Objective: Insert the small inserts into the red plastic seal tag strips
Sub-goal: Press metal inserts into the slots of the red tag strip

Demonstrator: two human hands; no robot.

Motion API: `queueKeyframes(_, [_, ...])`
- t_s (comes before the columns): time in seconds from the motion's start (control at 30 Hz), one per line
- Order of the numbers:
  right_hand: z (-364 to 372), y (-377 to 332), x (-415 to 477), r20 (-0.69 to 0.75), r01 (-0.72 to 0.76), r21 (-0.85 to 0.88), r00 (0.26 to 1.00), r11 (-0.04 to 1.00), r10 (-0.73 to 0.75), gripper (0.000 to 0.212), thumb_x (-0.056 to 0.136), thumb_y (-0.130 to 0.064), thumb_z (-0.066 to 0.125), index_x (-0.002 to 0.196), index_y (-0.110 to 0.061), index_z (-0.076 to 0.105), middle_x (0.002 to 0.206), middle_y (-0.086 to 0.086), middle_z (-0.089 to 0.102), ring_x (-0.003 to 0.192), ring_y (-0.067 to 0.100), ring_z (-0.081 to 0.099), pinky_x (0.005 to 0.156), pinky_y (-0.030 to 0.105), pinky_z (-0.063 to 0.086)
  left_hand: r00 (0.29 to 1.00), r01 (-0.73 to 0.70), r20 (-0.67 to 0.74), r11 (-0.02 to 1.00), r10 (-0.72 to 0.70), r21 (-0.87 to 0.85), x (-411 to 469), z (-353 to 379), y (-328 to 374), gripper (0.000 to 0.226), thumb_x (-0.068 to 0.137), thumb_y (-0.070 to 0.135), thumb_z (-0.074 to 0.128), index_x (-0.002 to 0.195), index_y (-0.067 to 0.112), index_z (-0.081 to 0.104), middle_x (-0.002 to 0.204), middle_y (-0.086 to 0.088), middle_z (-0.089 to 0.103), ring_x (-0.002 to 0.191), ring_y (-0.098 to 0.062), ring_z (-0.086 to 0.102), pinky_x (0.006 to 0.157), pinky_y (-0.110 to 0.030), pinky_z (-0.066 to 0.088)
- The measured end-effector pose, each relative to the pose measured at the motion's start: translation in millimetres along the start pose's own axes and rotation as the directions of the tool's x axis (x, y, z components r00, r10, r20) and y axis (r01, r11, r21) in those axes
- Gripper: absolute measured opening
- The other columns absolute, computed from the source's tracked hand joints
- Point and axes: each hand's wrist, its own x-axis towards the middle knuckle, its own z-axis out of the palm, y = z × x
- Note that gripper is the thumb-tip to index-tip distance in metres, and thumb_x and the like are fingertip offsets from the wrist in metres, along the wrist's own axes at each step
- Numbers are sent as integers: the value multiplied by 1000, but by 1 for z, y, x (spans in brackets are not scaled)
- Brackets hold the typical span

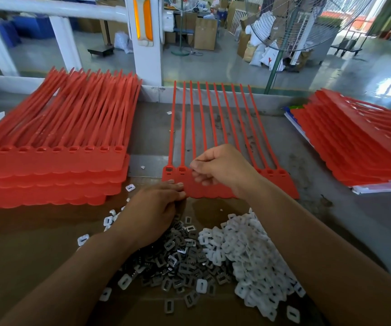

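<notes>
A sheet of red seal tag strips lies mid-counter, tails pointing far. The right hand pinches its fingertips at the row of heads; whether on an insert cannot be told. The left hand, fingers relaxed, touches the sheet's near edge, above heaped grey inserts and white inserts. Red stacks flank left and right; a pedestal fan stands on the concrete workshop floor beyond.

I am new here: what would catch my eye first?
A red seal tag strip lies at centre, the right hand over its sockets, the left hand at its near edge. Grey metal inserts and white inserts lie heaped nearer; a left stack and right stack flank it.
</notes>
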Motion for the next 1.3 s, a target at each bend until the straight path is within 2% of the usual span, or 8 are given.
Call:
queueKeyframes(0.23, [12, -15, 29, 32, -80, -128, 996, 989, 85, 23, 87, 1, 56, 110, -1, 61, 99, 13, 64, 92, 22, 63, 89, 32, 51, 1000, 1, 4, 1000, -1, -5, 0, 0, -1, 37, 83, -1, 49, 116, 12, 61, 130, 0, 53, 125, -10, 44, 107, -19, 28])
queueKeyframes(0.33, [18, -9, 33, -102, 19, -175, 994, 984, -37, 11, 84, -4, 62, 89, -11, 68, 90, 5, 65, 85, 16, 62, 82, 31, 53, 1000, 5, 4, 1000, -5, -5, -1, 0, -1, 38, 83, 0, 49, 116, 12, 61, 131, 1, 53, 125, -11, 44, 107, -20, 28])
queueKeyframes(0.43, [21, 2, 36, -138, -24, -129, 990, 991, 6, 14, 84, -5, 62, 77, -16, 65, 86, 5, 65, 77, 14, 61, 67, 24, 53, 1000, -2, 5, 1000, 2, 2, -1, 0, 0, 38, 82, -1, 49, 116, 12, 61, 131, 0, 52, 126, -11, 43, 105, -16, 26])
queueKeyframes(0.57, [22, 8, 40, -143, -40, -236, 990, 971, 6, 13, 86, -8, 60, 94, -11, 69, 113, 3, 64, 100, 14, 56, 85, 27, 46, 1000, -15, 13, 1000, 15, 6, 0, -1, 1, 38, 82, -3, 49, 115, 10, 62, 131, -2, 53, 125, -12, 44, 104, -14, 24])
queueKeyframes(0.8, [23, 5, 45, -97, -17, -474, 995, 880, -33, 20, 87, -13, 56, 99, -5, 69, 105, 11, 65, 100, 24, 59, 87, 32, 48, 1000, -11, 21, 1000, 11, 7, -1, -1, 1, 39, 83, -2, 48, 118, 11, 60, 133, 1, 50, 127, -10, 41, 105, -14, 23])
queueKeyframes(0.93, [28, 8, 51, -119, -25, -507, 992, 861, -41, 12, 84, -9, 56, 88, -2, 64, 85, 6, 64, 83, 18, 61, 73, 31, 52, 1000, -9, 26, 1000, 8, 6, -1, 0, 1, 40, 83, -1, 48, 120, 12, 59, 135, 1, 49, 129, -9, 39, 106, -15, 22])
queueKeyframes(1.13, [28, 5, 52, -117, -21, -560, 992, 828, -54, 18, 84, -11, 58, 99, -6, 67, 102, 7, 67, 96, 19, 61, 86, 36, 51, 1000, -1, 19, 1000, 1, 9, 0, 1, 0, 40, 82, -2, 49, 118, 12, 60, 133, 0, 50, 128, -11, 40, 106, -16, 23])
queueKeyframes(1.3, [27, 3, 51, -136, -36, -531, 990, 847, -43, 19, 82, -12, 63, 99, -3, 67, 103, 11, 65, 96, 24, 61, 84, 38, 52, 1000, -1, 18, 1000, 1, 5, -1, 1, -1, 41, 82, -3, 49, 118, 12, 60, 133, 0, 51, 128, -11, 41, 107, -19, 26])
